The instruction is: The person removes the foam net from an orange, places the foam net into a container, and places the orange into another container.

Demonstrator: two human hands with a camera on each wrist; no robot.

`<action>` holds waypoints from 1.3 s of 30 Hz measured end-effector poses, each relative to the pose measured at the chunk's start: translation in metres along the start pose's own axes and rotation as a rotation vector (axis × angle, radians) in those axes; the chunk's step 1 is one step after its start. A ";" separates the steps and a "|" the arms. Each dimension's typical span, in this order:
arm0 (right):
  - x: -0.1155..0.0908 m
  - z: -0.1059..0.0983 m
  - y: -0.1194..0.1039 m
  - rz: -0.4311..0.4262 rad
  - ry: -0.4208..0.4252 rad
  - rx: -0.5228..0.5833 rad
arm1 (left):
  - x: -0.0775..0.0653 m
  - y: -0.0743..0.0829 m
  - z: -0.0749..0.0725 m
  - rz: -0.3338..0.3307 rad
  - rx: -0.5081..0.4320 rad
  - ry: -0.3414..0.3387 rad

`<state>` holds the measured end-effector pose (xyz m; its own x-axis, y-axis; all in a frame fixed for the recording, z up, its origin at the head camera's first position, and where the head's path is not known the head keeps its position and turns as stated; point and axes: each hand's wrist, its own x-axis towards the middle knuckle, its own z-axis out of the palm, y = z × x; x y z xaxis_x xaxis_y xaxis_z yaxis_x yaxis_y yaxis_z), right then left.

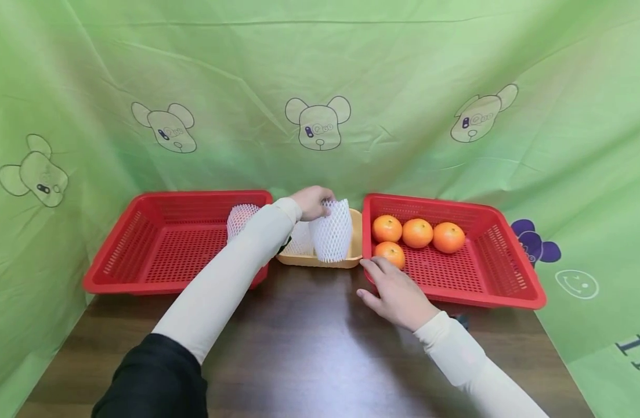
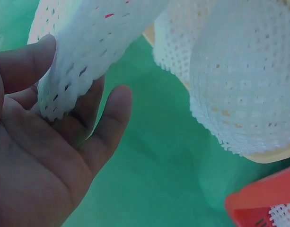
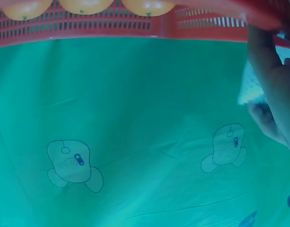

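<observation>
My left hand (image 1: 311, 203) pinches the upper edge of a white foam fruit net (image 1: 334, 232), which hangs over a shallow yellow tray (image 1: 320, 263). In the left wrist view the thumb lies on one side of the held net (image 2: 83, 52), fingers behind it. More white foam netting (image 2: 244, 80) sits in the tray. My right hand (image 1: 398, 293), fingers loosely extended and holding nothing, has its fingertips right at the near left corner of the right red basket (image 1: 487, 299). Inside that basket, the nearest orange (image 1: 390, 253) lies just beyond those fingertips.
Three more oranges (image 1: 417, 233) form a row in the right basket. The left red basket (image 1: 168, 287) has a reddish item in foam netting (image 1: 241, 217), partly hidden by my left sleeve. Both baskets and the tray stand on a brown table (image 1: 309, 348) against a green cloth (image 1: 320, 58).
</observation>
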<state>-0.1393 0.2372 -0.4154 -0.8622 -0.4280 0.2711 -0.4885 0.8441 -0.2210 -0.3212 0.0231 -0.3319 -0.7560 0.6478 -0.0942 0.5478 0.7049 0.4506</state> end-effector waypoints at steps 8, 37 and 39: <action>-0.005 0.002 -0.003 0.070 -0.033 0.003 | 0.036 -0.011 0.019 -0.129 0.146 -0.045; -0.007 0.006 -0.008 0.107 -0.015 0.005 | 0.016 -0.002 0.092 -0.128 0.342 -0.167; -0.007 0.005 -0.009 0.109 -0.006 -0.003 | 0.011 0.002 0.085 -0.087 0.295 -0.121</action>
<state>-0.1300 0.2313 -0.4200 -0.9108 -0.3357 0.2402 -0.3916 0.8868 -0.2456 -0.2980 0.0562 -0.4076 -0.7659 0.5989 -0.2339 0.5768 0.8007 0.1618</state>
